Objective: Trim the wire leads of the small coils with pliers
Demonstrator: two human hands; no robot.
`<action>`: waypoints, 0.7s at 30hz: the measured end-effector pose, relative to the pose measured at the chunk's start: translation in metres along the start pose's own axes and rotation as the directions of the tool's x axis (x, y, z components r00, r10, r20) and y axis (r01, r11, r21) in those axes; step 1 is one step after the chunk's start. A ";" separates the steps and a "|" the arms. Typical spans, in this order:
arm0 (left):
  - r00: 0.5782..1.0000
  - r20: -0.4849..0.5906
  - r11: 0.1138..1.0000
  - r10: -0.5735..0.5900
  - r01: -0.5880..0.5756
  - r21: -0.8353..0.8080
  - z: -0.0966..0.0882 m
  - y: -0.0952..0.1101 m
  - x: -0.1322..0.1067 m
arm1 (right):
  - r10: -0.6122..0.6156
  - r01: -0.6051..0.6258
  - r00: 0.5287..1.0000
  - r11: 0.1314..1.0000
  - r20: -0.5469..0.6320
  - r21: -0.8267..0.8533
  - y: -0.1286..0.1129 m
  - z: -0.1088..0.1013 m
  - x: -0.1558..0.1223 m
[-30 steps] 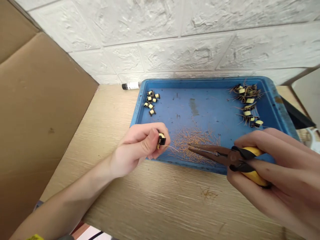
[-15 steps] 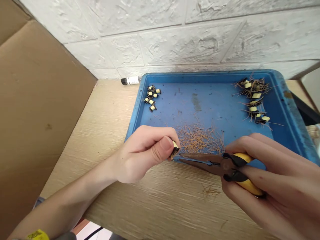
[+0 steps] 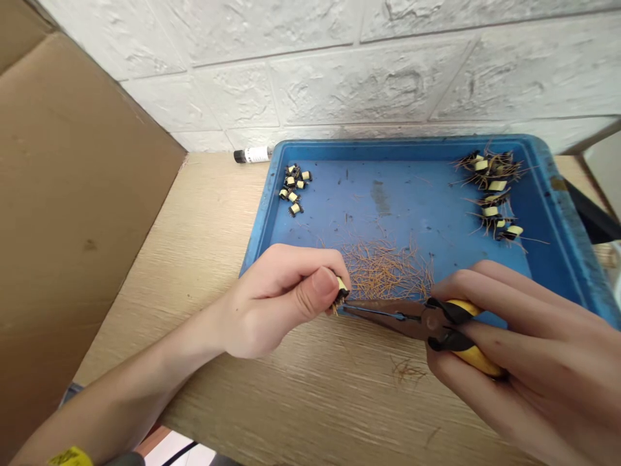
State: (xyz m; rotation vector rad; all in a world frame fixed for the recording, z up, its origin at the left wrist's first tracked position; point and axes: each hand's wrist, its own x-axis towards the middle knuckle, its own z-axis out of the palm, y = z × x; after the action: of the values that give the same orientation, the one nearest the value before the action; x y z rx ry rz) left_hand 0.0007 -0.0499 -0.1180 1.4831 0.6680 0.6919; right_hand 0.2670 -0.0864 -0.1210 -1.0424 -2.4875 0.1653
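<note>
Between the thumb and curled fingers of my left hand (image 3: 286, 298) is a small transformer coil (image 3: 342, 291), black with yellow tape; short copper wire ends stick out below it. My right hand (image 3: 514, 343) is closed round the yellow-and-black handles of long-nose pliers (image 3: 407, 317). The rusty jaws point left, nearly closed, with their tips right by the coil's pins; whether they touch a wire I cannot tell. Just behind the jaws lies a heap of cut copper wires (image 3: 388, 268) in the blue tray (image 3: 412, 147).
Coils with short pins (image 3: 294, 188) lie at the tray's left. Coils with long wires (image 3: 495, 188) line its right side. A black-capped bottle (image 3: 252, 155) lies by the wall. Wire scraps (image 3: 407, 370) are on the wooden table (image 3: 301, 401). A cardboard sheet (image 3: 72, 168) stands at left.
The pliers and my right hand have shifted slightly left, bringing the tips nearer the coil, and the jaws have narrowed. My left hand holds almost still.
</note>
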 end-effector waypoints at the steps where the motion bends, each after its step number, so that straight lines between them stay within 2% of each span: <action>1: 1.000 0.003 1.000 0.002 -0.002 0.003 0.000 0.000 0.000 | -0.003 0.003 1.000 1.000 0.006 0.002 0.000 0.000 0.000; 13: 0.999 0.027 0.999 -0.036 0.036 0.000 -0.001 0.002 -0.001 | -0.037 0.037 0.999 0.999 0.035 -0.004 0.002 -0.001 0.007; 21: 0.993 0.080 0.986 -0.085 0.096 -0.139 -0.004 0.007 0.003 | -0.009 0.007 0.999 0.998 0.034 0.058 -0.004 -0.001 0.001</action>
State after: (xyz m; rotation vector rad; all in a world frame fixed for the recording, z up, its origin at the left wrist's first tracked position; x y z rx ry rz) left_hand 0.0002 -0.0452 -0.1108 1.3318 0.6121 0.5996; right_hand 0.2641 -0.0882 -0.1190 -1.0133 -2.5021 0.2536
